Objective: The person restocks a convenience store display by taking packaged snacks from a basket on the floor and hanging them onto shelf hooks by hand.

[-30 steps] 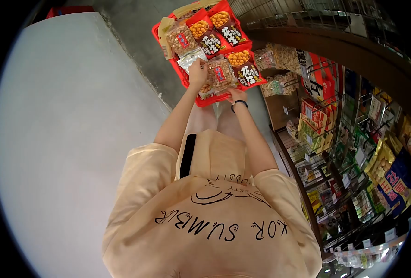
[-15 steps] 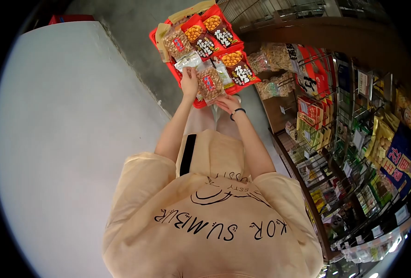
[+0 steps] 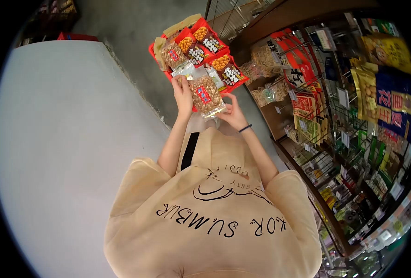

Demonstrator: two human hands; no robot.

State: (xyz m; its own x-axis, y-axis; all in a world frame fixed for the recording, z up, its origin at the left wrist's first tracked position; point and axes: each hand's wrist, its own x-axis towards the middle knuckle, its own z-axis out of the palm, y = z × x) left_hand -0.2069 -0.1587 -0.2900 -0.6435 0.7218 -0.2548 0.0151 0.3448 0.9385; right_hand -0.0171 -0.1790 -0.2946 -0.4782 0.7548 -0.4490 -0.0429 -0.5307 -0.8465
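Observation:
A clear bag of peanuts (image 3: 206, 98) with a red and blue label is held tilted at the near side of a red basket (image 3: 152, 48). My left hand (image 3: 183, 96) is closed at the bag's upper left edge, its fingertips partly hidden. My right hand (image 3: 233, 114) pinches the lower right corner, a dark band on that wrist. Beyond lie red-and-brown snack bags (image 3: 230, 74), another clear peanut bag (image 3: 173, 55) and a silver-white packet (image 3: 184, 68), all in the basket.
On the right, a wire shelf rack (image 3: 302, 139) carries several snack bags, among them a gold-and-blue bag (image 3: 395, 106) and red packets (image 3: 305, 104). A broad white surface (image 3: 71, 139) fills the left side. Grey floor (image 3: 126, 28) runs between them.
The peanut bag has come out toward my body, away from the other bags in the basket. Both hands moved with it, and the view has turned slightly.

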